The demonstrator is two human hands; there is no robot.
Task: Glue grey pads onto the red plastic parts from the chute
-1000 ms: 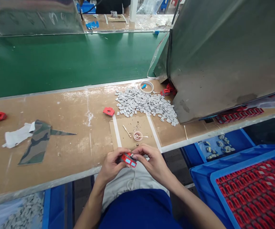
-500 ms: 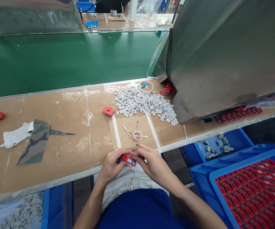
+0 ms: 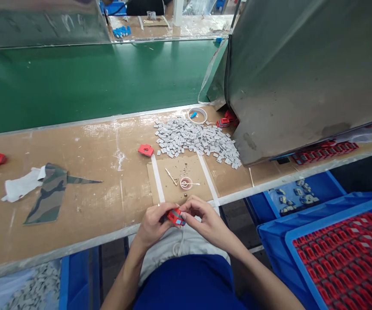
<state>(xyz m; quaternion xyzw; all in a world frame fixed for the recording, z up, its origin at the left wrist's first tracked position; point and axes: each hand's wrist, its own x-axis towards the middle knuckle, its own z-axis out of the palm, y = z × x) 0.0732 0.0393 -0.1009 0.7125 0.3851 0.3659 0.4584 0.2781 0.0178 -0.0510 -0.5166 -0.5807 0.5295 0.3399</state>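
My left hand (image 3: 154, 222) grips a small red toy car body (image 3: 175, 217) with grey and light-blue parts, held over my lap at the table's front edge. The closed fingers of my right hand (image 3: 201, 217) press at its right side; whether a small part sits between them is hidden. Just beyond, on a taped cardboard piece (image 3: 194, 165), stand a small round cup (image 3: 186, 183) with a white cotton swab across it and a thin stick (image 3: 170, 176). Another red car part (image 3: 146, 150) lies left of a heap of small grey pieces (image 3: 192, 137).
A roll of tape (image 3: 198, 115) lies behind the heap. A large metal housing (image 3: 302, 77) overhangs the right side. Camouflage cloth (image 3: 48, 193) lies at left. A blue crate (image 3: 302, 258) of red car bodies stands at right. Beyond runs a green conveyor belt (image 3: 92, 86).
The toy car has turned a little in my hands, and my right fingers have shifted along its right side. The view has tilted slightly; the things on the table stay put.
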